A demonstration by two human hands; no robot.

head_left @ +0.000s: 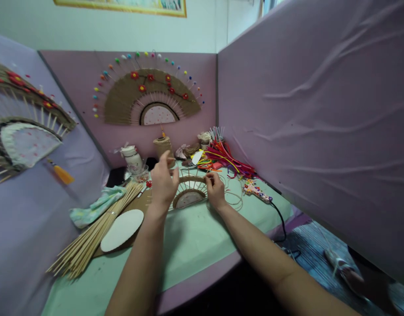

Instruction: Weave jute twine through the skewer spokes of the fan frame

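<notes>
A small half-round fan frame of sticks and brown twine (189, 199) stands on the green tablecloth, with a pale speckled half-circle at its base. My right hand (216, 191) pinches the woven twine band at the frame's right side. Raised at the left side of the frame is my left hand (164, 182), its fingers bent and thumb apart; I see nothing clearly held in it. Loose loops of thin cord (234, 201) lie right of the frame. Behind my left hand stands a spool of twine (163, 145), partly hidden.
On the left lie a bundle of sticks (93, 235), a white oval card (122, 230) and a cloth (95, 206). A white bottle (132, 158) stands behind. Coloured strips (226, 158) and a decorated glue gun (257, 191) with a cord are at right. A large fan (121, 100) hangs on the partition.
</notes>
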